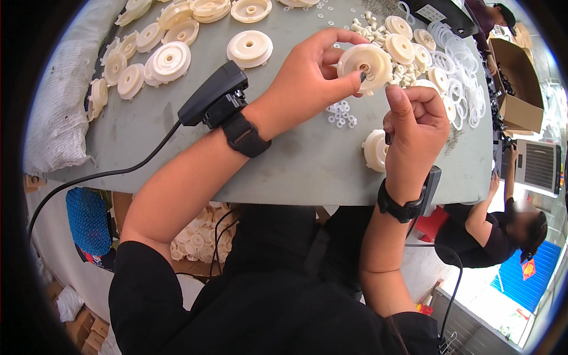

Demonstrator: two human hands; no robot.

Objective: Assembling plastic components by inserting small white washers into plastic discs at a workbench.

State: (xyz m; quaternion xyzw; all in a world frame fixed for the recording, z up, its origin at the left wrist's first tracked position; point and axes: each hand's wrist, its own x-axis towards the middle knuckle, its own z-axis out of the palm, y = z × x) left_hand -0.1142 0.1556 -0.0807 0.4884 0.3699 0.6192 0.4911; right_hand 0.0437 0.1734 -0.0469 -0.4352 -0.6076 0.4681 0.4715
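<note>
My left hand (310,77) grips a cream plastic disc (356,58) by its edge, its face tilted up toward me. A small thin wire spring (371,76) shows on the disc beside my left thumb tip. Close by on the right, my right hand (417,127) is closed, thumb against curled fingers. Whatever those fingers hold, if anything, is hidden. Below the fingers, partly covered by the right hand, another cream disc (374,150) lies on the table. Small white rings (341,113) are scattered just under the held disc.
Several cream discs (249,47) cover the far left of the grey table (284,171). Small cream pegs (404,76), clear plastic rings (455,89) and more discs lie at the right. A black cable (118,171) runs from my left wrist. Another person (503,231) works at the right.
</note>
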